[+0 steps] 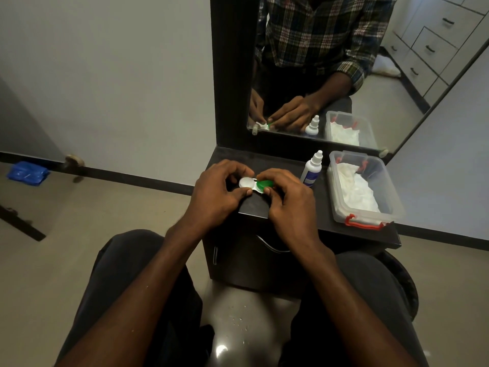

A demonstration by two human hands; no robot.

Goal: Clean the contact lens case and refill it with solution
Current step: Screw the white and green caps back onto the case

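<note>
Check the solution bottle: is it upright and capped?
Upright and capped. The solution bottle stands on the dark shelf with its white nozzle cap on, right of the right hand, untouched.

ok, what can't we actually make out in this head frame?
- Lens case wells: covered by the white cap and green cap; contents unknown.
- Case body: mostly hidden by the left hand and right hand.
- Solution bottle label: too small to read.
- Plastic box: white material hides anything beneath.
</note>
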